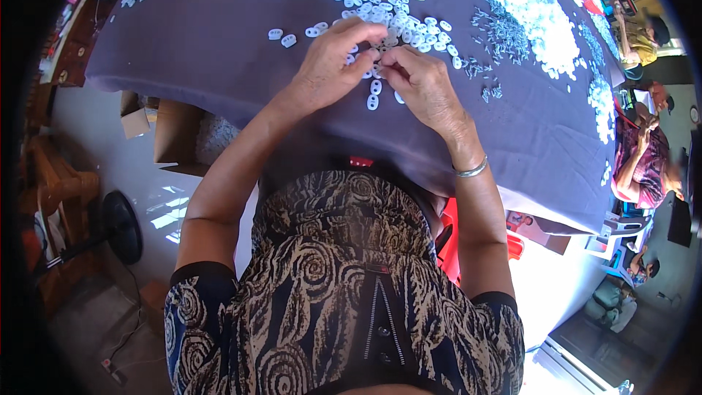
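Note:
My left hand (325, 66) and my right hand (428, 88) meet over the dark cloth, thumbs and fingertips pinched together. Whatever lies between the fingertips is too small and covered to name. Around and beyond them spreads a loose pile of small white oval plastic pieces (417, 33) with holes in them. A few of these ovals (374, 95) lie in a short line just below my fingers, toward me. Right of the pile are many small dark metal pieces, like screws or pins (504, 36).
A large heap of white pieces (541, 22) covers the table's right part. The purple-grey tablecloth (219, 51) hangs over the near edge. Below stand cardboard boxes (178, 132), a black fan (121, 227) and a red stool (450, 241). Other people (643, 153) sit along the right.

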The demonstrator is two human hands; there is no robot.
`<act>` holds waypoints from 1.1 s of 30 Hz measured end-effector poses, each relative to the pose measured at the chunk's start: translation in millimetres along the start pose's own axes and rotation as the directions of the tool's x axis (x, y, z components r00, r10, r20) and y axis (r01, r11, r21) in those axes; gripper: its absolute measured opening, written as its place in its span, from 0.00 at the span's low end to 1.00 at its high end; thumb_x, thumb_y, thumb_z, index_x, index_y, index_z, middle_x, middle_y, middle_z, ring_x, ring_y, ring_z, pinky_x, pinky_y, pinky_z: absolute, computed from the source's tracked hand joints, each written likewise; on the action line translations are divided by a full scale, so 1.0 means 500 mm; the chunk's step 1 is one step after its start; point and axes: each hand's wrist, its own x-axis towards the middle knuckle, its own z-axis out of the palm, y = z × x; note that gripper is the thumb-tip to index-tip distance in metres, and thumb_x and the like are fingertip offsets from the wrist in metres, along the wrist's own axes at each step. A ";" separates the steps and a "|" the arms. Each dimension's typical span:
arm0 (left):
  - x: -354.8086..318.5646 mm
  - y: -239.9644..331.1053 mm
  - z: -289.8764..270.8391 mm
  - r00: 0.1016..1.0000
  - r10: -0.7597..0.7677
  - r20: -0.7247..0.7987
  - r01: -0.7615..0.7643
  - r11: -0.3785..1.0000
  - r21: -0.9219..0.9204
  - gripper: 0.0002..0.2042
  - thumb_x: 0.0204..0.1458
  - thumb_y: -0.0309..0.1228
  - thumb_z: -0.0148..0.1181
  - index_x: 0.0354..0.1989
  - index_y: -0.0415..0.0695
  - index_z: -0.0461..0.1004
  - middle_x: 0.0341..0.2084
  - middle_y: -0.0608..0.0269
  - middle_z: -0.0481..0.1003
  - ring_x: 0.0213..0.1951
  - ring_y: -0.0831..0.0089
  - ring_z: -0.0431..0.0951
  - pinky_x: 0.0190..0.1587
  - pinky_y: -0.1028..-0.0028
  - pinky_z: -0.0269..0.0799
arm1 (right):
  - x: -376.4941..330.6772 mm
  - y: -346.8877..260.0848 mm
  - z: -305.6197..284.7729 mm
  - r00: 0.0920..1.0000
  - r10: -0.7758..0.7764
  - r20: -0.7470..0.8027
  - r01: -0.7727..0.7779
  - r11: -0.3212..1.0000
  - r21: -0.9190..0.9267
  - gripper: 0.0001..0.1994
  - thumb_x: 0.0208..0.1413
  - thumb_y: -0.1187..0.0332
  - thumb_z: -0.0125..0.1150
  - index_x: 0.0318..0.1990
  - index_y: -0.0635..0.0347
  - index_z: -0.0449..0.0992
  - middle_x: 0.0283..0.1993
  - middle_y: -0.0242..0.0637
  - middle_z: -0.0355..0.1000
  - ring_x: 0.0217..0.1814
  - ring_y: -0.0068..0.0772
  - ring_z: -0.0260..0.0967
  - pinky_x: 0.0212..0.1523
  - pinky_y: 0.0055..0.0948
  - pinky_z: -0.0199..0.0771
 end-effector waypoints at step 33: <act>-0.009 0.022 0.017 0.976 -0.215 0.044 0.218 0.934 -0.284 0.16 0.48 0.19 0.60 0.47 0.41 0.70 0.29 0.67 0.74 0.34 0.81 0.74 0.39 0.80 0.71 | 0.005 -0.023 -0.016 0.938 0.341 -0.057 -0.276 0.838 0.471 0.06 0.55 0.79 0.57 0.40 0.62 0.75 0.34 0.28 0.73 0.32 0.15 0.70 0.33 0.16 0.73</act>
